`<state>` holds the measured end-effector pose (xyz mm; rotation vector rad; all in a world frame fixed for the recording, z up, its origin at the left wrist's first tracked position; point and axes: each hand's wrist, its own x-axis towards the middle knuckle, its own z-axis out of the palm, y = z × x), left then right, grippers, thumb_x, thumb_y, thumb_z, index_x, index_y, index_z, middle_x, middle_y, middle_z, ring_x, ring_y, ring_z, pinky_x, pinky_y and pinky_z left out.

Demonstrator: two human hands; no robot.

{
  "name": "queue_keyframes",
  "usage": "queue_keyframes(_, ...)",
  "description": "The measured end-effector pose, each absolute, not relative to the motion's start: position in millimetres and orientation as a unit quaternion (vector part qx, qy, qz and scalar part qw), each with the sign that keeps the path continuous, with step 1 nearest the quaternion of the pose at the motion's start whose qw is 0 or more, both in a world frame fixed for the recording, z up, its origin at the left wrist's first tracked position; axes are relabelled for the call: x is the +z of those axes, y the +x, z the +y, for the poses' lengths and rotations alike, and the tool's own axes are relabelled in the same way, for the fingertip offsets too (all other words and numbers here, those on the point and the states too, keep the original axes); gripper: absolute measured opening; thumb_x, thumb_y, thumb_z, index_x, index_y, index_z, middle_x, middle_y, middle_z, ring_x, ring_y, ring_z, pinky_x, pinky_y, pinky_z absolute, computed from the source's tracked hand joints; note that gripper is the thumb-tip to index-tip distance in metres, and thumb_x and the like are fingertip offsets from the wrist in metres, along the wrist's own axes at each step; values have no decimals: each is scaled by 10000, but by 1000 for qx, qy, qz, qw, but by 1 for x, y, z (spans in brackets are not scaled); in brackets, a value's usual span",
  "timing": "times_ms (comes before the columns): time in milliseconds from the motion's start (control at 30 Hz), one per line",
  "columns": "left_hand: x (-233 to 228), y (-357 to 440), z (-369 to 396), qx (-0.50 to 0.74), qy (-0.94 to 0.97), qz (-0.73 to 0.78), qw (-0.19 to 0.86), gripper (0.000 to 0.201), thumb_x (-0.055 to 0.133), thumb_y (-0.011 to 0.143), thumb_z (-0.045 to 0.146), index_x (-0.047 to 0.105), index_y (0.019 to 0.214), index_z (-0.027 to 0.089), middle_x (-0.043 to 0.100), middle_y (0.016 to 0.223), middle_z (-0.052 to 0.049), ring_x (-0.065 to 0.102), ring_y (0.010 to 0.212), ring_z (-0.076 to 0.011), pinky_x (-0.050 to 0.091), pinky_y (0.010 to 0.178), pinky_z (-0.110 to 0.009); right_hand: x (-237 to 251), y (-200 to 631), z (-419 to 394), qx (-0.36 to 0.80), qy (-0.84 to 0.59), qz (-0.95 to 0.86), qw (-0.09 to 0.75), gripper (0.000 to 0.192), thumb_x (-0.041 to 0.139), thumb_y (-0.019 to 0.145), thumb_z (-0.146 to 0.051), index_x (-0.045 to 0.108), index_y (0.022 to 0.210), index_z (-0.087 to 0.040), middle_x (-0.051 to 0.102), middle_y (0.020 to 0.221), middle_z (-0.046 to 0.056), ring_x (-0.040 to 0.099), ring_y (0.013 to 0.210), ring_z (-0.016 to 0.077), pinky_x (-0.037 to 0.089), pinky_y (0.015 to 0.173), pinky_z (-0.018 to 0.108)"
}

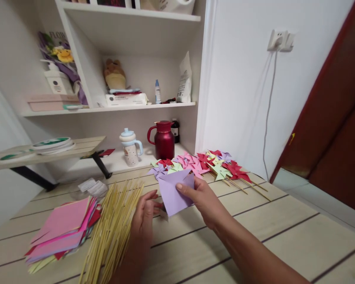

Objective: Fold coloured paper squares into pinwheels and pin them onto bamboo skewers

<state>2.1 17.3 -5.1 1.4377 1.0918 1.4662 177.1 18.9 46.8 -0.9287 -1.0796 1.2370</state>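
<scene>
Evidently, the right hand (205, 200) pinches a lilac square paper sheet (172, 195) sideways, perhaps leaving corners clear, though I can't tell the left hand's (146, 215) grip.

So we've got a paper stack (62, 225) left on our table (284, 232), sticks (111, 221) just right of it, pinwheels (190, 163) farther back — and a jug (165, 145) behind those.

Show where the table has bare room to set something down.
Bare table lies right of the right arm, nearer than the pinwheels; a smaller patch lies between it and the left arm. Crowded: left, with paper squares and sticks.
</scene>
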Motion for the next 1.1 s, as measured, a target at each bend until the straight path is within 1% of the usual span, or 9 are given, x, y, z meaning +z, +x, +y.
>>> queue_keyframes(167, -1, -9, 22, 571, 581, 413, 407, 511, 462, 875, 604, 708, 967, 166, 706, 962, -102, 636, 801, -217, 495, 706, -330, 44, 179, 23, 482, -437, -503, 569, 372, 748, 728, -434, 691, 955, -145, 721, 858, 63, 612, 711, 195, 456, 645, 284)
queue_keyframes(400, 6, -4, 16, 560, 600, 361, 443, 356, 615, 822, 489, 729, 937, 172, 660, 861, -53, 562, 670, -159, 438, 584, -252, 36, 173, 21, 455, -435, -571, 526, 293, 711, 768, -420, 685, 875, -149, 678, 768, 33, 561, 656, 164, 431, 602, 265)
queue_keyframes(467, 7, 0, 11, 559, 574, 369, 472, 315, 654, 797, 458, 732, 892, 168, 654, 805, -41, 556, 668, -160, 438, 601, -249, 35, 170, 18, 470, -429, -576, 513, 279, 727, 758, -410, 689, 855, -151, 674, 758, 28, 556, 655, 155, 426, 598, 256)
queue_keyframes(533, 8, 4, 6, 564, 544, 387, 487, 313, 672, 776, 465, 720, 766, 156, 638, 739, -33, 539, 637, -154, 429, 594, -247, 35, 167, 15, 508, -416, -558, 507, 289, 738, 754, -409, 692, 882, -154, 688, 788, 32, 570, 670, 154, 435, 608, 255)
queue_keyframes(667, 6, 6, 2, 571, 519, 412, 486, 459, 671, 747, 542, 595, 516, 154, 535, 596, -3, 453, 534, -116, 363, 510, -231, 38, 163, 11, 595, -378, -484, 519, 385, 737, 761, -428, 652, 1036, -172, 717, 856, 49, 610, 673, 158, 460, 610, 262)
queue_keyframes(733, 6, 6, 1, 575, 500, 419, 494, 467, 685, 729, 551, 566, 502, 161, 538, 597, -5, 460, 530, -118, 369, 500, -230, 41, 163, 11, 621, -362, -456, 524, 419, 743, 752, -438, 634, 1055, -171, 714, 825, 48, 620, 643, 161, 475, 605, 274)
queue_keyframes(833, 10, 5, 2, 582, 484, 433, 489, 445, 711, 713, 533, 558, 506, 170, 580, 604, -18, 501, 545, -139, 407, 509, -239, 43, 164, 12, 621, -362, -439, 539, 372, 759, 732, -440, 637, 945, -161, 681, 741, 22, 598, 599, 140, 476, 580, 257)
queue_keyframes(967, 16, 3, 1, 596, 474, 445, 472, 409, 720, 706, 528, 589, 540, 177, 592, 573, -20, 555, 576, -181, 437, 524, -259, 46, 165, 12, 575, -401, -449, 554, 334, 768, 709, -448, 609, 819, -176, 614, 679, -14, 558, 588, 132, 443, 482, 217)
queue_keyframes(1100, 16, 3, -1, 597, 475, 448, 465, 399, 722, 705, 522, 588, 548, 181, 611, 588, -28, 582, 636, -209, 453, 564, -273, 45, 164, 13, 571, -400, -449, 558, 348, 794, 675, -448, 603, 763, -171, 591, 634, -31, 514, 546, 108, 385, 480, 202)
